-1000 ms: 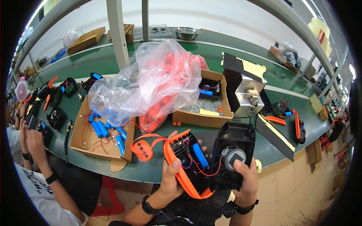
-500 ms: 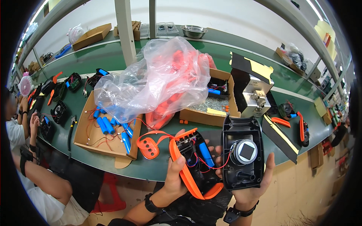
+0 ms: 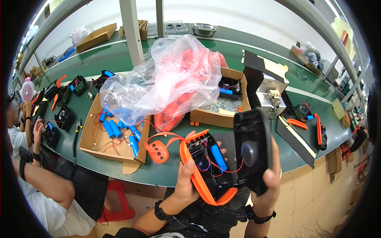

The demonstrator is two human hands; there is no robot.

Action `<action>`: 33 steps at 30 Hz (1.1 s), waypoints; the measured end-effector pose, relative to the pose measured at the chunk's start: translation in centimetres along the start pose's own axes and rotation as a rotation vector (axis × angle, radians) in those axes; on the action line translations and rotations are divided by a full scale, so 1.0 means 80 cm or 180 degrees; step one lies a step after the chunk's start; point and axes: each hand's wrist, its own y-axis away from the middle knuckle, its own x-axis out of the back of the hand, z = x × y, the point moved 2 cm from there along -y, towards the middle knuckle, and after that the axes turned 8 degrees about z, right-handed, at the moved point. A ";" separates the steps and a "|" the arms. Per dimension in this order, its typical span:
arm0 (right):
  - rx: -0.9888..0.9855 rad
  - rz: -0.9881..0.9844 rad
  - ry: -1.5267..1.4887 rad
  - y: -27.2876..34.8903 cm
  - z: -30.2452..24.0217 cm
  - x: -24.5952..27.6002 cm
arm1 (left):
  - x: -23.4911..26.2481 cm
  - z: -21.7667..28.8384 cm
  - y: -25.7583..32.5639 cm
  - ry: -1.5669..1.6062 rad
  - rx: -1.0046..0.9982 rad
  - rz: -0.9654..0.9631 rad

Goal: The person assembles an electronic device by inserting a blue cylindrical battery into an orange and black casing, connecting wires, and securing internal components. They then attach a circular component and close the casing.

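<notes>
My left hand [image 3: 184, 184] is closed around a black housing half with an orange rim [image 3: 201, 186]. Inside it sit a blue cylindrical battery [image 3: 218, 158], a small circuit board and thin coloured wires. From its upper end an orange strap piece with holes [image 3: 158, 152] hangs to the left. My right hand [image 3: 269, 180] grips the other black housing half [image 3: 254, 121], which is tilted with its inner side toward the orange-rimmed one. A round speaker [image 3: 249, 154] is fitted in that half. Red wire runs between the two halves, which are apart.
Behind my hands stand a cardboard box [image 3: 89, 141] of blue wired batteries, a clear plastic bag [image 3: 166, 79] of orange parts, and a box of screws [image 3: 216, 119]. A metal fixture [image 3: 272, 93] is at right. A co-worker's arm [image 3: 47, 178] is at left.
My right hand has turned the speaker half from facing up to steeply tilted, facing the orange-rimmed half. The orange-rimmed half has barely moved.
</notes>
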 end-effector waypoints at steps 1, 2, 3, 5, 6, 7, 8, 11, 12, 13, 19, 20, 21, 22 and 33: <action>-0.0079 -0.0124 -0.0113 -0.002 0.002 0.003 | 0.001 -0.001 0.000 0.0203 -0.0010 -0.0030; -0.0122 -0.0173 -0.0076 0.000 0.005 0.000 | 0.001 -0.001 0.000 0.0184 -0.0044 -0.0017; -0.0164 -0.0221 -0.0040 0.002 0.008 -0.003 | 0.000 -0.002 0.000 0.0164 -0.0078 -0.0004; -0.0038 -0.0414 0.0314 0.001 0.016 0.003 | -0.007 0.001 0.001 0.0092 -0.0167 0.0030; -0.0005 -0.0421 0.0396 0.003 0.016 0.001 | -0.015 0.005 0.002 0.0041 -0.0221 0.0050; 0.0028 -0.0428 0.0480 0.003 0.017 0.000 | -0.019 0.008 0.003 -0.0010 -0.0276 0.0070; 0.0115 -0.0498 0.0600 0.004 0.017 0.000 | -0.017 0.007 0.003 -0.0067 -0.0313 0.0075; 0.0415 -0.0664 0.1013 0.006 0.018 0.000 | -0.007 0.003 0.003 -0.0169 -0.0336 0.0071; 0.0542 -0.0688 0.1184 0.006 0.019 0.000 | -0.005 0.002 0.002 -0.0160 -0.0284 0.0059; 0.0669 -0.0713 0.1356 0.007 0.020 0.001 | -0.004 0.001 0.001 -0.0150 -0.0233 0.0047; 0.1112 -0.0707 0.1996 0.013 0.019 -0.009 | 0.000 -0.002 0.002 -0.0276 -0.0283 0.0112; 0.1133 -0.0710 0.2044 0.013 0.020 -0.010 | 0.001 -0.002 0.003 -0.0276 -0.0257 0.0132; 0.1145 -0.0711 0.2071 0.014 0.021 -0.011 | 0.003 -0.002 0.003 -0.0241 -0.0222 0.0163; 0.1158 -0.0716 0.2096 0.014 0.022 -0.012 | 0.005 -0.003 0.003 -0.0206 -0.0191 0.0195; 0.1107 -0.0734 0.2004 0.018 0.025 -0.012 | -0.012 0.010 0.003 -0.0699 -0.0344 0.0251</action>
